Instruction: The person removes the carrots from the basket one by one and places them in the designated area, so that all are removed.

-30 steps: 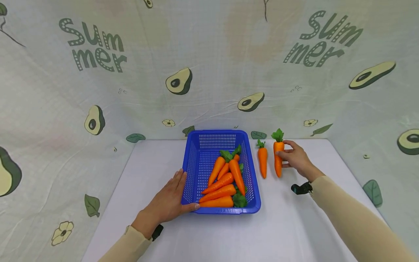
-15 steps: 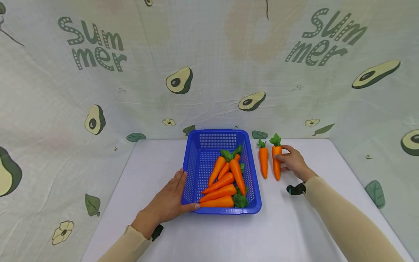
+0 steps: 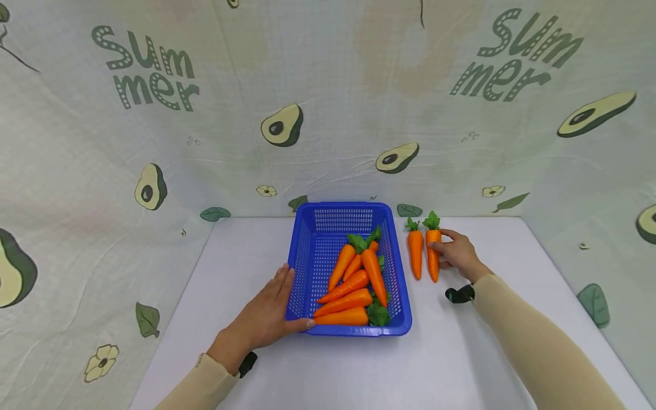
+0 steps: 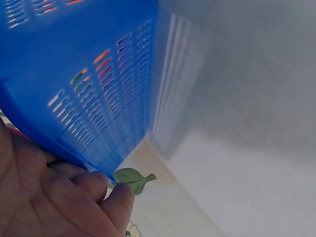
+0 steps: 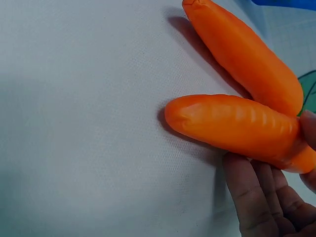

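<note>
My right fingers [image 5: 256,197] are curling round the outer carrot [image 3: 433,254], thumb on its near side, pinching it close to the leafy top while it is lying on the white desk [image 3: 461,353]. That right hand [image 3: 458,253] is reaching out with the arm stretched long and the wrist low over the desk. A 2nd carrot [image 3: 415,253] is lying just beside the held one, between it and the blue basket [image 3: 307,250]; in the right wrist view the 2 look to be touching near their thick ends.

My left hand [image 3: 266,319] is resting flat against the basket's left wall, fingers straight and together, thumb running along the front rim. The basket is sitting mid-desk with a pile of carrots [image 3: 359,279] inside.

The left wrist view is showing me only the slotted wall and part of my palm. The right wrist view is cutting off both leafy tops, and my thumb is barely showing at its edge.
</note>
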Available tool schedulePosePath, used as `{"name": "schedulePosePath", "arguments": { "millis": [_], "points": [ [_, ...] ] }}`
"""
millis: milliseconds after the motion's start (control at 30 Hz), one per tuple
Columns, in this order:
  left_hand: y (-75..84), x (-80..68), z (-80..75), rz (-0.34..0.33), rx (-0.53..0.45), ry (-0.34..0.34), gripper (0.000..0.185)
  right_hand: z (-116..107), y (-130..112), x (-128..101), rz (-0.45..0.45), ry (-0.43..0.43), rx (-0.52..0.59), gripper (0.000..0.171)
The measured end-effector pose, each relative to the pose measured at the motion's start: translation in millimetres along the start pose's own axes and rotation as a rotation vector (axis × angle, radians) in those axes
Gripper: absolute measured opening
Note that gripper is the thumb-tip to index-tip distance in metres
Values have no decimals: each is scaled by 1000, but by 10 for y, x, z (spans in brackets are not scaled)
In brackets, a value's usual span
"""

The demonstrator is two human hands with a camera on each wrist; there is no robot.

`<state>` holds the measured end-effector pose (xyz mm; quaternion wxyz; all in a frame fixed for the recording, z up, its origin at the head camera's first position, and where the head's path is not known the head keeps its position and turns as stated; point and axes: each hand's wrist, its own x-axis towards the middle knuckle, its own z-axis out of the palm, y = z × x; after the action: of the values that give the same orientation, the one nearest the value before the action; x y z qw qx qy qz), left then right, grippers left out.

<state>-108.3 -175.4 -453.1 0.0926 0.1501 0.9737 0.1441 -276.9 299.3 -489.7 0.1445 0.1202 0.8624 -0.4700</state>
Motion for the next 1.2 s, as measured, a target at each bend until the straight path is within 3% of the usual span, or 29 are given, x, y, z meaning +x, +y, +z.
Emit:
{"name": "schedulePosePath", "arguments": {
  "millis": [967, 1200],
  "points": [
    [12, 13, -18, -9, -20, -14, 129, 93, 33, 49, -20, 116, 11, 68],
    [7, 1, -15, -6, -27, -12, 129, 104, 17, 40, -20, 159, -53, 66]
  ]
}}
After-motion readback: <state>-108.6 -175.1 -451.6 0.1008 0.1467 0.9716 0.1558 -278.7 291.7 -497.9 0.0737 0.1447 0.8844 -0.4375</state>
